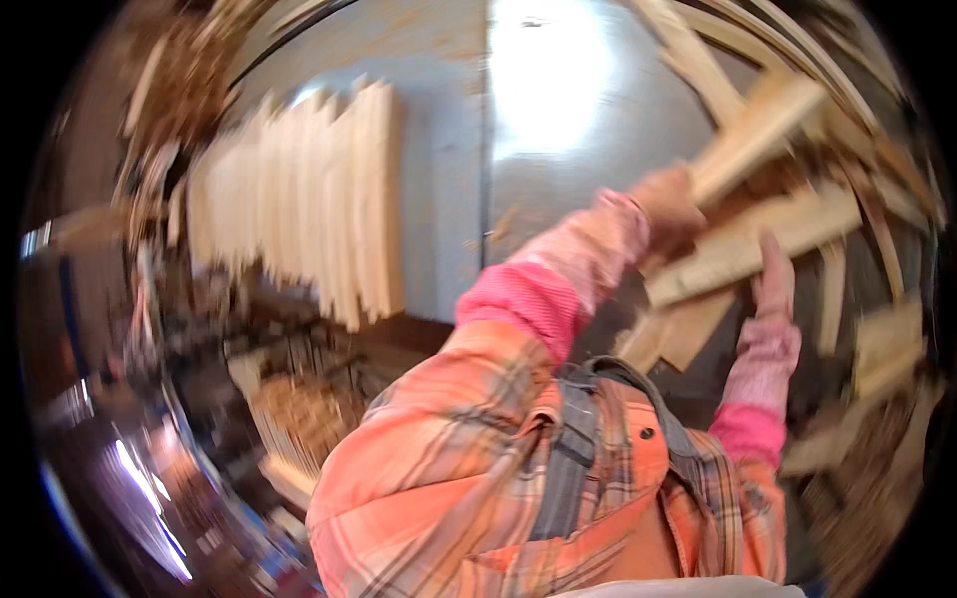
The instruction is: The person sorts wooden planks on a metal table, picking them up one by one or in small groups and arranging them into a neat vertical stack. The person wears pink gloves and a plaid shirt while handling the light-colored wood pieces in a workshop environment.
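Observation:
My left hand (670,207) is closed round the near end of a pale wooden board (763,130), which slants up and away to the right. Just below that board, another flat plank (743,247) lies across loose pieces of wood. My right hand (774,281) is at this plank's near edge, its visible fingers stretched out and their tips overlapping the wood; motion blur hides whether they press on it. Shorter wood pieces (680,329) lie beneath the plank, between my two forearms.
A row of pale slats (299,194) lies side by side on the grey metal tabletop (439,189) at the left. Long strips of wood (788,50) are heaped at the far right. Below left stands a bundle of stacked wood (299,424); blocks (887,344) sit at the right rim.

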Motion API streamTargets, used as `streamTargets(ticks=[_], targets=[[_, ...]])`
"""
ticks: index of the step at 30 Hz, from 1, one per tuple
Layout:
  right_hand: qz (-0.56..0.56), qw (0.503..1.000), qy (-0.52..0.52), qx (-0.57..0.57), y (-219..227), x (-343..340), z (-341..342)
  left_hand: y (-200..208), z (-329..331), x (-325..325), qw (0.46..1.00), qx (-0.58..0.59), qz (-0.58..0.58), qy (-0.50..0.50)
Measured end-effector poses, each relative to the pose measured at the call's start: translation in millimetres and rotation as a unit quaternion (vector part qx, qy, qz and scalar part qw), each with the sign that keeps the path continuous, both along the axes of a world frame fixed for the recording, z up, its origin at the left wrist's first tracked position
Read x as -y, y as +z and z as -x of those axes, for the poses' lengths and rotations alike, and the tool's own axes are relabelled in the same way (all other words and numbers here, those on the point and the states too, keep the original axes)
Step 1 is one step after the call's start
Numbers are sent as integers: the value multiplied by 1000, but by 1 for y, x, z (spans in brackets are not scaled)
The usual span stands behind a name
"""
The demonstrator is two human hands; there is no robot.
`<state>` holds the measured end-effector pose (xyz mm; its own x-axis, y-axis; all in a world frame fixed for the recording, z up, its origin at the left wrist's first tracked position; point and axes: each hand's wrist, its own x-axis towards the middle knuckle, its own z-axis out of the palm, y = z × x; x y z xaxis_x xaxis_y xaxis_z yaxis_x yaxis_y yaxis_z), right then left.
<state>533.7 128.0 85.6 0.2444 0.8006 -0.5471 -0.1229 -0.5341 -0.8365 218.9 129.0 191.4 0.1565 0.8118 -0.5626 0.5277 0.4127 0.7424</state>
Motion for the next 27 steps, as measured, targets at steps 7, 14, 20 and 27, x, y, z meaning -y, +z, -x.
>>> streamTargets(ticks=[7, 14, 20, 27], targets=[[-28, 994, 108, 21, -2, -35, 80, -16, 51, 73, 970, 175, 79, 147], [77, 979, 185, -31, 0, 32, 67, -25, 25, 135, 948, 300, 79, 72], [-104, 926, 333, 148, 86, 104, 185, 22, 128, 190, 929, 323, 102, 149], [-22, 932, 329, 153, 67, 110, 397, -34, 240, 262, 894, 242, -25, 375]])
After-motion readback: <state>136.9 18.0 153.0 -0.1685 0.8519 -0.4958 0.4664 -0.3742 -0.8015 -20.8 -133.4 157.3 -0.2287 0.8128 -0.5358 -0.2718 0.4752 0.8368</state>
